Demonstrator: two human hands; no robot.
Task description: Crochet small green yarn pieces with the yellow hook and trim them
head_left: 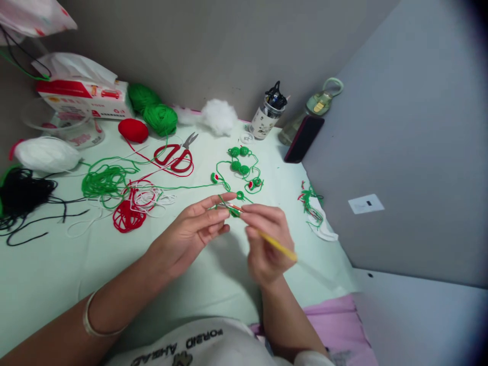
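Note:
My left hand point(202, 223) pinches a small green crochet piece point(235, 212) between thumb and fingers, with green yarn running over the raised index finger. In my right hand point(269, 239) is a crochet hook point(277, 246) with a yellow handle, and its tip meets the green piece. Just beyond my fingers lies a small green crochet ring point(240, 195). Farther back are several small green crochet balls point(240, 166) with loose yarn tails, and a green piece with red and white point(254, 185).
Red-handled scissors point(179, 158) and loose green yarn point(104, 178) lie to the left, with red, white and black strands. Behind stand a tissue pack point(110, 101), white stuffing point(219, 117), a pen cup point(263, 121), a phone point(305, 139) and a bottle point(292, 133). Yarn scraps point(312, 206) lie right.

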